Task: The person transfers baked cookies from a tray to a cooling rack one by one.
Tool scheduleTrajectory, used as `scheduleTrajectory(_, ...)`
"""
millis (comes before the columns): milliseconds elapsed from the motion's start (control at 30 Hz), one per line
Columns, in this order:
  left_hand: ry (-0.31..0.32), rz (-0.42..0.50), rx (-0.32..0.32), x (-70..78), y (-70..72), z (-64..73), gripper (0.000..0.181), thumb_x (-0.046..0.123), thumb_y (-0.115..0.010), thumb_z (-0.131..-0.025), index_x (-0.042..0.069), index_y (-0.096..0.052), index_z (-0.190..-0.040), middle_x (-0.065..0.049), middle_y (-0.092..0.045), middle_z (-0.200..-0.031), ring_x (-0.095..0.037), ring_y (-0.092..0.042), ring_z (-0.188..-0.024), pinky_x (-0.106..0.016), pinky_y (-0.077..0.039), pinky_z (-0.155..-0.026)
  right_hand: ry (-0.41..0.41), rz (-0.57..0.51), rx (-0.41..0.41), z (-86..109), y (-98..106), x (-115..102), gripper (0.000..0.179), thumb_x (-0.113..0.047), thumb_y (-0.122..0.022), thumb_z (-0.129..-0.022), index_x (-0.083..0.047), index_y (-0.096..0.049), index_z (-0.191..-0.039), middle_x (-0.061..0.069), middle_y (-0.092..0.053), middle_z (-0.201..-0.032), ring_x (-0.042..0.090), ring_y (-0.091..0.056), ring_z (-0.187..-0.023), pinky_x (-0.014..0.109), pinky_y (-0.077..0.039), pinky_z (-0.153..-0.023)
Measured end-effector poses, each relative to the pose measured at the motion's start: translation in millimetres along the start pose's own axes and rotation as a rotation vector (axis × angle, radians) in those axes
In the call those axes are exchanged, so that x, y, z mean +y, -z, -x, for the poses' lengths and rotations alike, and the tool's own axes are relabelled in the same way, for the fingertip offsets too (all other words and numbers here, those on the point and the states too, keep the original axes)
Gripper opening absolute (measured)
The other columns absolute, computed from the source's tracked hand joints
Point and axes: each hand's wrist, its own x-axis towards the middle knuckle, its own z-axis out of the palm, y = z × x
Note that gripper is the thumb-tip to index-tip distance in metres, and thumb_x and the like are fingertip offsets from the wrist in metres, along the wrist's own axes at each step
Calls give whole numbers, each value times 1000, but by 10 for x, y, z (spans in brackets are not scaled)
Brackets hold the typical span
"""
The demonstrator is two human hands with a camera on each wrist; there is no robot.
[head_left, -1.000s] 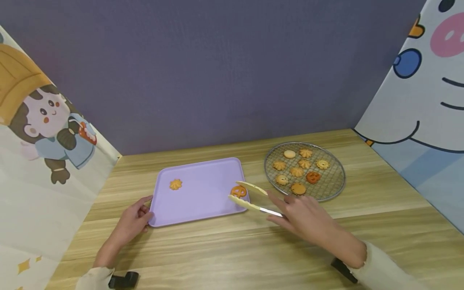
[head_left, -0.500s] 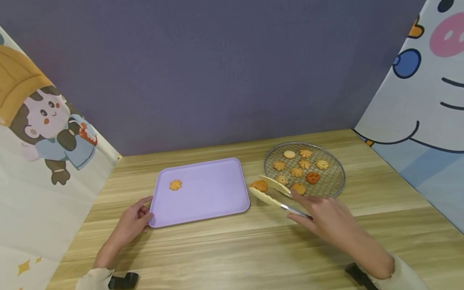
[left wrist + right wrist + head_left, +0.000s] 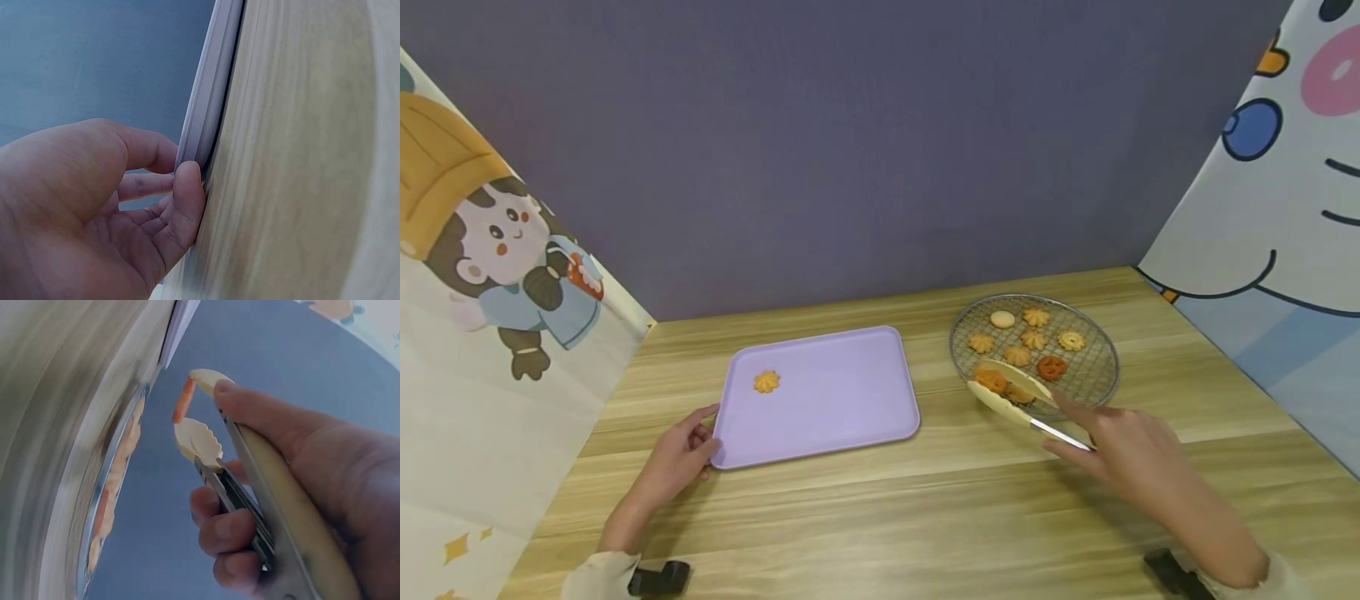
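My right hand (image 3: 1131, 446) grips a pair of tongs (image 3: 1003, 407) with cream-coloured tips. Between those tips is an orange pretzel-shaped cookie (image 3: 991, 381), seen edge-on and held clear of the rack in the right wrist view, where the cookie (image 3: 183, 400) spans the two tips. In the head view it overlaps the near-left part of a round wire rack (image 3: 1093, 379) bearing several cookies. At the left, my left hand (image 3: 673, 454) pinches the near-left corner of a lilac tray (image 3: 827, 408). One flower-shaped cookie (image 3: 767, 382) lies on that tray.
The wooden table (image 3: 850, 517) runs back to a dark purple-grey wall (image 3: 880, 167). Cartoon-printed side panels, one at left (image 3: 475, 433) and one at right (image 3: 1247, 250), border it. A strip of table separates tray from rack.
My right hand has moved right, carrying the pretzel-shaped cookie in the tongs from over the tray's right edge to over the rack. The left hand stays at the tray corner.
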Motion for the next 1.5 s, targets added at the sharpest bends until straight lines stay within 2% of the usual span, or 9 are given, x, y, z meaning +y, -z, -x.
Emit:
scheduleTrajectory(33, 0, -1, 0, -2, -2, -2, 51, 4, -52, -86, 1, -35, -134, -15, -53, -87, -17, -54, -55, -27, -50, -43, -21, -5, -20, 16, 9, 28, 59, -55, -63, -72, -18, -60, -118, -5, -48, -50, 7, -35, -40, 22, -23, -33)
scheduleTrajectory(200, 2, -7, 0, 6, -5, -1, 51, 4, -52, -86, 1, -35, -134, -15, -53, -87, -17, -54, -55, -27, -50, -43, -103, -6, -79, 77, 55, 168, 63, -58, -60, -73, -19, -58, -121, -6, -38, -47, 8, -29, -40, 23, -20, -33)
scheduleTrajectory(267, 5, -6, 2, 14, -6, 1, 51, 4, -52, -86, 1, -35, -134, -15, -52, -87, -17, -53, -55, -27, -49, -43, -116, -2, -85, 96, 69, 222, 63, -58, -61, -72, -19, -58, -121, -7, -29, -44, 8, -24, -39, 22, -19, -33)
scheduleTrajectory(433, 9, -3, 3, 28, -6, 9, 51, 2, -52, -86, 0, -35, -134, -16, -52, -87, -17, -53, -55, -27, -49, -43, -136, -13, -118, 145, 101, 344, 65, -59, -60, -73, -17, -57, -122, -7, -27, -41, 8, -23, -37, 22, -21, -34)
scheduleTrajectory(733, -1, -13, 1, 23, -9, -2, 50, 2, -52, -86, -1, -36, -133, -16, -52, -87, -17, -53, -54, -27, -49, -42, -224, -54, -234, 219, 164, 531, 69, -61, -57, -74, -16, -53, -126, -5, -26, -42, 9, -21, -40, 24, -21, -35)
scheduleTrajectory(1067, -13, -19, 6, 20, 2, -2, 51, 2, -52, -85, -1, -36, -133, -16, -52, -86, -16, -53, -53, -27, -49, -42, -273, -88, -307, 261, 171, 590, 78, -67, -55, -70, -10, -55, -123, -5, -28, -42, 9, -22, -39, 25, -23, -36)
scheduleTrajectory(1500, -12, -16, 5, 3, -4, -1, 52, 2, -53, -85, -2, -35, -134, -16, -52, -87, -15, -53, -54, -27, -50, -43, -298, -77, -322, 260, 177, 593, 81, -70, -55, -68, -12, -54, -124, -6, -25, -42, 8, -19, -40, 24, -22, -34)
